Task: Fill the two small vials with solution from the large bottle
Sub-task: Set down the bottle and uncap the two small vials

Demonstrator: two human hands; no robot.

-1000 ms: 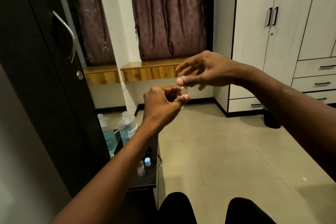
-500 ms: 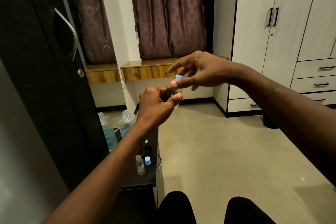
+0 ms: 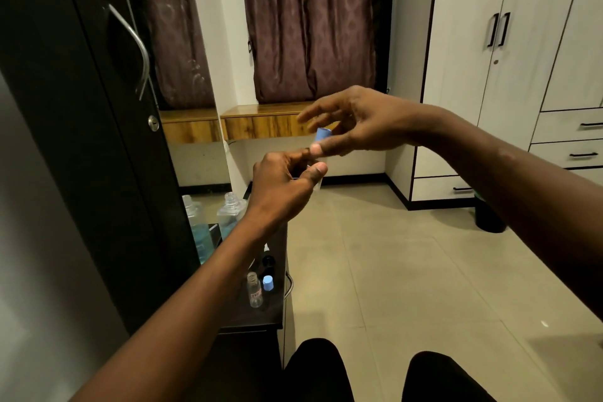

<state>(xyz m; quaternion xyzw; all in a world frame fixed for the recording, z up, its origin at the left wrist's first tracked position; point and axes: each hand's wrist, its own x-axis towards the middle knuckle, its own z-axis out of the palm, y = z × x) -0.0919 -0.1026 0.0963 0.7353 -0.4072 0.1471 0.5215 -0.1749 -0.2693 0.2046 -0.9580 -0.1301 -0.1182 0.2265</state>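
My left hand grips a small clear vial in mid air, mostly hidden by the fingers. Just above it my right hand pinches a blue cap between thumb and fingers. Below, on the dark side table, a second clear vial stands uncapped beside its blue cap. The large bottle with blue solution stands open at the table's back, next to a mirror that reflects it.
A dark wardrobe door with a metal handle stands close on the left. Small black items lie on the side table. White wardrobes and drawers line the right wall. My knees are at the bottom.
The blue cap has come away from the vial and now sits higher in my right fingers. Both hands have drifted slightly down and left.
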